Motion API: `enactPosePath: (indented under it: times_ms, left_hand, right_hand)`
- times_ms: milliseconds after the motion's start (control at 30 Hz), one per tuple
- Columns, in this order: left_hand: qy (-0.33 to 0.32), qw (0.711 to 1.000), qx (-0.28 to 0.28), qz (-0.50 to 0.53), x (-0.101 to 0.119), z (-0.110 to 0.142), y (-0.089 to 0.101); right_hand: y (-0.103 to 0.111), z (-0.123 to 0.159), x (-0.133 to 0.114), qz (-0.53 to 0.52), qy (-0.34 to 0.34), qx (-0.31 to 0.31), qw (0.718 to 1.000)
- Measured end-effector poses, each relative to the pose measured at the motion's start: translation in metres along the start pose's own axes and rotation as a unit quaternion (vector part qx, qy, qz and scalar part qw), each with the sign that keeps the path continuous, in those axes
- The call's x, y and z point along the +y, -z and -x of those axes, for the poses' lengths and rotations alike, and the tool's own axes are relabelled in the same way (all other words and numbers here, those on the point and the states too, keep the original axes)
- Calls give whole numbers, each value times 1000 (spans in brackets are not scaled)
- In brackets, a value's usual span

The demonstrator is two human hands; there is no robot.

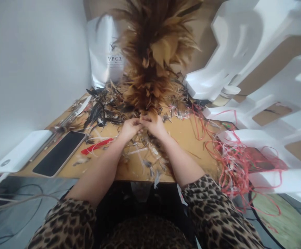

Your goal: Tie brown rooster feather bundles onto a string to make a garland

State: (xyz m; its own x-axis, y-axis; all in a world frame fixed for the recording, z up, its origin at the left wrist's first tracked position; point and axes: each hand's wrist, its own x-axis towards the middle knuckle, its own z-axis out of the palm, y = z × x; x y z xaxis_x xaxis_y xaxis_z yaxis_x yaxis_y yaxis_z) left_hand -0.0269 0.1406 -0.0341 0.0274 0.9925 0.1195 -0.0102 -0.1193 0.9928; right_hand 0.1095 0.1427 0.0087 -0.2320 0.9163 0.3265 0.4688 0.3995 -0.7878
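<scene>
A tall bundle of brown and golden feathers rises in the middle of the table, its top running out of the frame. At its lower end my two hands meet with fingertips close together. My left hand is closed in a pinch, and what lies between its fingers is hidden. Closed too, my right hand has brown feathers at its fingers. Loose dark and brown feathers lie heaped behind and beside the hands. Small feather scraps are scattered in front of them.
On the left lie a phone, a white power bank with a cable and a red strip. A tangle of pink string hangs over the right edge by white foam pieces. A silvery bag stands behind.
</scene>
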Motion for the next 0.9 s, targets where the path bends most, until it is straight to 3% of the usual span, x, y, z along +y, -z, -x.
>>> enactPosePath:
  times_ms: [67, 333, 600, 800, 900]
  left_hand:
    - [-2, 1000, -14, 6, 1, 1, 0]
    - [9, 999, 52, 11, 4, 3, -4]
    - [-9, 999, -31, 3, 10, 6, -3]
    - [1, 998, 66, -23, 3, 3, -3]
    - [-24, 995, 82, -45, 3, 3, -4]
  right_hand:
    - [1, 1, 0, 20, 10, 1, 1000]
    - [-12, 4, 2, 69, 21, 58, 996]
    - [-5, 0, 9, 40, -25, 55, 997]
    - [-15, 1, 10, 12, 7, 54, 998]
    - [-17, 2, 6, 19, 6, 47, 999]
